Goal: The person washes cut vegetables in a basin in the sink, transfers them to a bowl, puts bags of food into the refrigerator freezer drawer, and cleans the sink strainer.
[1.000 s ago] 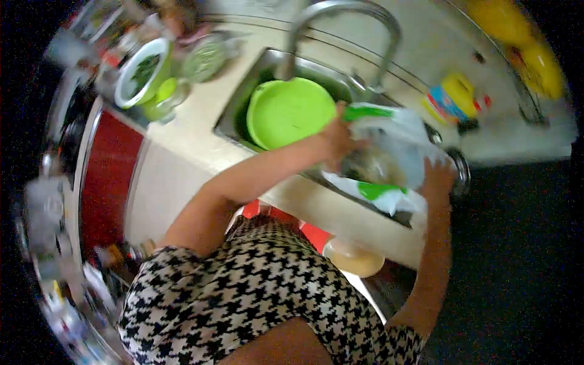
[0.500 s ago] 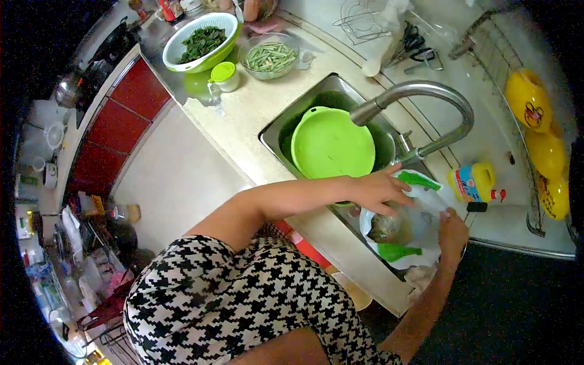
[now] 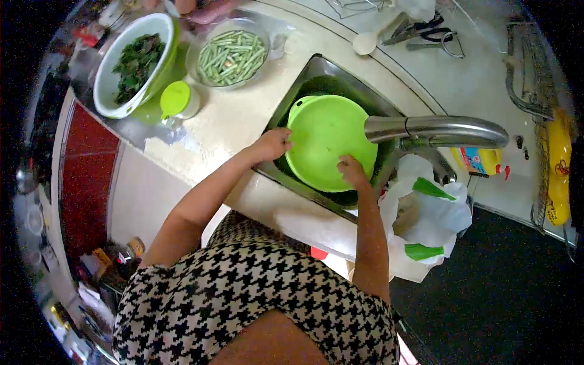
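Observation:
A light green plastic basin [image 3: 322, 131] sits in the metal sink [image 3: 316, 68], under the faucet [image 3: 438, 129]. At the basin's left rim is my left hand [image 3: 274, 144], its fingers curled in against the edge; whether it bears any weight does not show. My right hand [image 3: 353, 172] reaches over the basin's near right side with fingers bent together. Anything small between those fingers cannot be made out. To the right of the sink, a white plastic bag [image 3: 447, 216] with green patches stands open on the counter, apart from both hands.
On the counter at left are a white and green colander [image 3: 109, 97] of leafy greens, a clear bowl [image 3: 198, 67] of cut green beans, and a green-lidded jar [image 3: 176, 100]. Scissors [image 3: 420, 27] lie behind the sink. A yellow bottle [image 3: 477, 161] stands beyond the faucet.
Both hands have left the white bag and moved left to the green basin. The bag now stands untouched. My view has also shifted, with the sink nearer the middle.

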A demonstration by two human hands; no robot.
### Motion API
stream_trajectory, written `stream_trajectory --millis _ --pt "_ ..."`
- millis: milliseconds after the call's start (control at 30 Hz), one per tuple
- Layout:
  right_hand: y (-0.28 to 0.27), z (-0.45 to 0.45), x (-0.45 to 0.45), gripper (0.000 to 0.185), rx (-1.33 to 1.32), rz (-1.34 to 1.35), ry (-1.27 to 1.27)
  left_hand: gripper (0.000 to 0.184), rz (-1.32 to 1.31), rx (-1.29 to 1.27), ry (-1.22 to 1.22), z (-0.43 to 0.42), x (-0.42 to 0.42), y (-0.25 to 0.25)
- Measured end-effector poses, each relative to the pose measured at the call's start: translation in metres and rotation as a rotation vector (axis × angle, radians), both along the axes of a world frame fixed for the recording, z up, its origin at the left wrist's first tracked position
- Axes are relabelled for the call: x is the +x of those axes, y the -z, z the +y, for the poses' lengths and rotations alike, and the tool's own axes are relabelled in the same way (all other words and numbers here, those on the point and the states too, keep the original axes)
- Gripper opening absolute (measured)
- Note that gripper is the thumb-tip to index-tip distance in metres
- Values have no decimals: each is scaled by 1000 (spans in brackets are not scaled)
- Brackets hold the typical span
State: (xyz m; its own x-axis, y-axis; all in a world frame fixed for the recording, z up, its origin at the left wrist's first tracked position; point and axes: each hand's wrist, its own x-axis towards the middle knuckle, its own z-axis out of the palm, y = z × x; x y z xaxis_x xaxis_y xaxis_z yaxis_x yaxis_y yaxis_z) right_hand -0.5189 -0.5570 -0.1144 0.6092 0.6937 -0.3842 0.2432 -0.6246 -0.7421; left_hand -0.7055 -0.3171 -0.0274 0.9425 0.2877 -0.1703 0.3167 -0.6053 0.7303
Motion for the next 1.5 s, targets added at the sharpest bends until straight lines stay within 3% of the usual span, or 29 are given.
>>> stream_trajectory --millis 67,100,167,200,267,333,367,467,500,533,700,867,900,1000,1100,1233,1367,1467,1500 --pt "88 -14 54 26 89 -419 10 38 -58 218 153 -6 7 5" --pt "116 -16 67 27 135 -629 4 30 -112 276 93 -16 11 30" --pt "93 -4 55 25 24 -568 124 28 74 330 179 -34 19 20" --pt "50 14 101 24 11 -779 223 27 -77 414 204 -25 45 31" --pt "55 19 111 21 56 -1137 82 25 -77 549 313 -43 48 36" --pt "35 47 104 20 3 -1077 49 24 28 683 414 -58 42 25" --pt "21 64 97 20 -19 -1046 33 21 -38 769 455 -62 47 54" --pt "-7 111 79 17 -161 -956 107 21 6 664 304 -70 65 67" --pt "-4 121 80 16 -166 -974 101 21 -78 811 279 -66 67 72" --pt "0 131 82 15 -170 -991 96 22 0 836 319 -62 71 77" --pt "19 151 82 11 -37 -1200 -22 23 300 780 435 -63 86 71" --pt "23 156 88 7 148 -1211 -100 22 264 764 445 -61 90 98" --pt "26 163 86 7 182 -1189 -95 21 284 771 459 -56 88 97" --pt "18 166 42 3 530 -636 83 21 327 684 426 -55 90 109" --pt "83 185 21 5 643 -97 200 20 384 652 440 -64 89 111" --pt "5 200 -21 15 653 615 625 19 441 601 549 -72 80 100" --pt "19 209 -21 12 710 667 599 19 473 557 602 -73 76 93" --pt "-1 203 -15 13 750 772 616 19 466 530 608 -76 71 87" --pt "-6 208 -9 18 585 797 608 19 463 527 608 -76 68 81"
